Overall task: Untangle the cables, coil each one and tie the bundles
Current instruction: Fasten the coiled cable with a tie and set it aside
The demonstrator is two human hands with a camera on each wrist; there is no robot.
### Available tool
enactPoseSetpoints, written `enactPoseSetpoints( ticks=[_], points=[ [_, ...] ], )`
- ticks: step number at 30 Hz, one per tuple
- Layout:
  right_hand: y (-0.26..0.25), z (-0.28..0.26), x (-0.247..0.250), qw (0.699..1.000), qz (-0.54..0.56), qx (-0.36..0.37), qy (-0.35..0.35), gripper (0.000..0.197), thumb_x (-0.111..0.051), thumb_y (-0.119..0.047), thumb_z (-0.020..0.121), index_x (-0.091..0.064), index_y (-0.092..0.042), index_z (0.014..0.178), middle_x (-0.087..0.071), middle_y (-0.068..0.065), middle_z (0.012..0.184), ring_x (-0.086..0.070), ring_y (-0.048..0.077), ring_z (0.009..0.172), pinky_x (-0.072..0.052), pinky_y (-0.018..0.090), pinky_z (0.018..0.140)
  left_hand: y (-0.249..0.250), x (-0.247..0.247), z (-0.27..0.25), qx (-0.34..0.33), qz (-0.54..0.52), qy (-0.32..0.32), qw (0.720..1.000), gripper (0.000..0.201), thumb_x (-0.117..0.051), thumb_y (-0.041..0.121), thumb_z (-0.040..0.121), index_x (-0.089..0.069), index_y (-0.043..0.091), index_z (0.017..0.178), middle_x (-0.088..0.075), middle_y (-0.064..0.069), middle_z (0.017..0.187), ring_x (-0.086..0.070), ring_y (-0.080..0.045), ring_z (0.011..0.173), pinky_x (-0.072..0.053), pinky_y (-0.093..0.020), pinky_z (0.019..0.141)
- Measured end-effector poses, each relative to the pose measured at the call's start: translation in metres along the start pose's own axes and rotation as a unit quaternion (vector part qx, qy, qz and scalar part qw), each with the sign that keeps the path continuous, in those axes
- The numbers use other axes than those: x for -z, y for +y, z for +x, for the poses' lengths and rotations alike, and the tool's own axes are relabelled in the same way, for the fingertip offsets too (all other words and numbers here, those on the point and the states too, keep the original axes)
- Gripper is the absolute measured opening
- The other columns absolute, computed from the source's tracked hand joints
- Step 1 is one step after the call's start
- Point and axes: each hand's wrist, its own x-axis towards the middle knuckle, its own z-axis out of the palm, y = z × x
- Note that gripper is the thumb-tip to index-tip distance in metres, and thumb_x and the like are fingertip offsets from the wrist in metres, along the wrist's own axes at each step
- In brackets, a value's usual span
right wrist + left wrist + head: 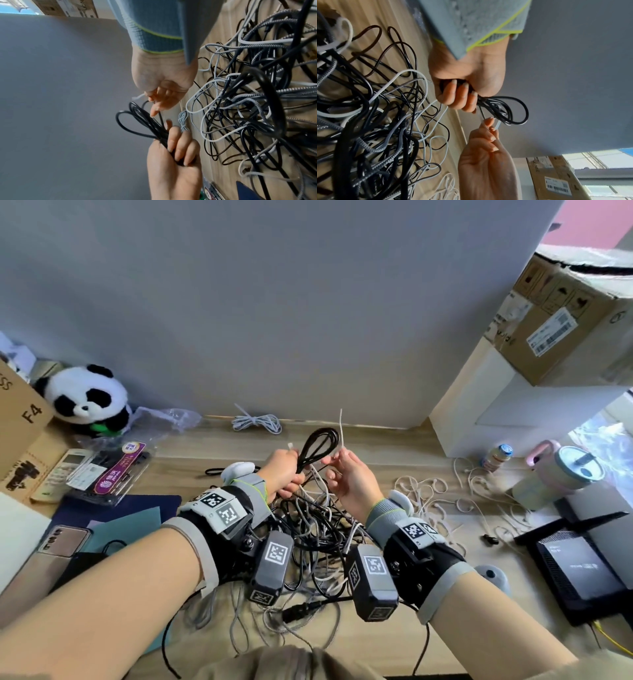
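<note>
My left hand [286, 470] [462, 94] [176, 147] grips a coiled black cable [320, 444] [506, 108] [142, 121], its loops sticking up above the fist. My right hand [346, 474] [488, 136] [163, 97] pinches a thin white zip tie [341, 433] [138, 96] beside the coil. Below both hands lies a tangle of black, white and braided grey cables [315, 535] [376, 121] [248, 108] on the wooden desk [376, 642]. A tied grey cable bundle [257, 422] [182, 119] lies by the wall.
Loose white zip ties [445, 501] are scattered to the right, near a pastel tumbler [555, 477] and a small bottle [496, 457]. A black router [575, 570] sits at far right. A panda plush [85, 398], plastic packets [113, 470], a phone [63, 541] and cardboard boxes [565, 316] flank the desk.
</note>
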Motion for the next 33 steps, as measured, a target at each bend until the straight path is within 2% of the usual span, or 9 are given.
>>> enactPoseSetpoints(
  ticks=[2, 7, 10, 13, 15, 17, 19, 24, 33],
  points=[
    [-0.002, -0.003, -0.001, 1.000, 0.003, 0.016, -0.009, 0.025, -0.036, -0.021, 0.103, -0.046, -0.014, 0.081, -0.062, 0.000, 0.068, -0.045, 0.006, 0.043, -0.038, 0.015, 0.039, 0.002, 0.010, 0.001, 0.031, -0.063, -0.045, 0.996, 0.047, -0.010, 0.039, 0.101, -0.035, 0.013, 0.071, -0.036, 0.001, 0.037, -0.029, -0.006, 0.019, -0.020, -0.006, 0.027],
    [-0.013, -0.011, -0.003, 0.994, -0.073, 0.059, -0.064, 0.027, -0.046, -0.029, 0.099, -0.054, -0.013, 0.077, -0.060, -0.001, 0.065, -0.047, 0.005, 0.045, -0.041, 0.013, 0.043, -0.001, 0.020, 0.000, 0.027, -0.079, 0.030, 0.996, 0.051, -0.012, 0.043, 0.102, -0.037, 0.012, 0.070, -0.031, 0.004, 0.030, -0.022, -0.007, 0.019, -0.017, -0.002, 0.033],
    [-0.018, -0.016, -0.017, 0.967, -0.201, 0.076, -0.139, 0.027, -0.049, -0.024, 0.098, -0.061, -0.011, 0.076, -0.064, -0.002, 0.064, -0.050, 0.004, 0.047, -0.045, 0.015, 0.048, -0.006, 0.016, 0.005, -0.041, 0.052, 0.151, 0.986, 0.047, -0.022, 0.039, 0.102, -0.041, 0.011, 0.071, -0.038, 0.000, 0.038, -0.026, -0.011, 0.025, -0.021, -0.011, 0.038],
    [-0.026, -0.023, -0.037, 0.936, -0.279, 0.073, -0.201, 0.029, -0.050, -0.019, 0.098, -0.061, -0.007, 0.073, -0.067, 0.000, 0.063, -0.056, 0.006, 0.045, -0.049, 0.016, 0.048, -0.012, 0.005, 0.006, -0.154, 0.142, 0.138, 0.968, 0.054, -0.038, 0.051, 0.092, -0.040, 0.010, 0.057, -0.039, 0.002, 0.034, -0.037, -0.004, 0.024, -0.028, -0.028, 0.047],
    [-0.030, -0.021, -0.049, 0.931, -0.305, 0.081, -0.185, 0.032, -0.051, -0.019, 0.098, -0.060, -0.007, 0.069, -0.066, 0.001, 0.061, -0.053, 0.007, 0.039, -0.044, 0.016, 0.041, -0.014, 0.001, 0.002, -0.213, 0.190, 0.130, 0.949, 0.067, -0.041, 0.068, 0.077, -0.050, 0.004, 0.060, -0.055, -0.011, 0.051, -0.060, 0.000, 0.048, -0.036, -0.028, 0.054],
    [-0.033, -0.015, -0.054, 0.934, -0.321, 0.095, -0.128, 0.035, -0.053, -0.023, 0.097, -0.060, -0.008, 0.066, -0.060, 0.000, 0.053, -0.045, 0.006, 0.032, -0.036, 0.014, 0.035, -0.012, 0.000, 0.005, -0.191, 0.169, 0.135, 0.958, 0.053, -0.041, 0.041, 0.094, -0.062, -0.008, 0.095, -0.065, -0.029, 0.094, -0.067, -0.032, 0.091, -0.047, -0.029, 0.065],
    [-0.035, -0.007, -0.051, 0.934, -0.336, 0.085, -0.082, 0.037, -0.053, -0.023, 0.097, -0.059, -0.010, 0.063, -0.049, -0.003, 0.043, -0.033, 0.005, 0.028, -0.023, 0.013, 0.031, -0.009, -0.001, 0.003, -0.169, 0.159, 0.138, 0.963, 0.039, -0.037, 0.020, 0.100, -0.059, -0.010, 0.110, -0.061, -0.033, 0.111, -0.060, -0.043, 0.102, -0.050, -0.036, 0.078],
    [-0.033, -0.005, -0.035, 0.940, -0.339, 0.035, -0.029, 0.034, -0.054, -0.014, 0.092, -0.050, -0.011, 0.058, -0.030, -0.009, 0.036, -0.017, 0.006, 0.031, -0.012, 0.014, 0.034, -0.010, -0.001, 0.000, -0.210, 0.247, 0.153, 0.934, 0.060, -0.028, 0.036, 0.102, -0.062, -0.010, 0.084, -0.058, -0.025, 0.072, -0.062, -0.041, 0.078, -0.046, -0.040, 0.070],
    [-0.030, -0.008, -0.030, 0.924, -0.380, 0.046, -0.013, 0.036, -0.053, -0.011, 0.086, -0.048, -0.014, 0.051, -0.029, -0.008, 0.038, -0.019, 0.008, 0.034, -0.015, 0.018, 0.037, -0.011, -0.001, 0.000, -0.229, 0.323, 0.153, 0.906, 0.063, -0.025, 0.038, 0.102, -0.062, -0.008, 0.080, -0.053, -0.020, 0.069, -0.047, -0.027, 0.068, -0.036, -0.035, 0.066]
  ],
)
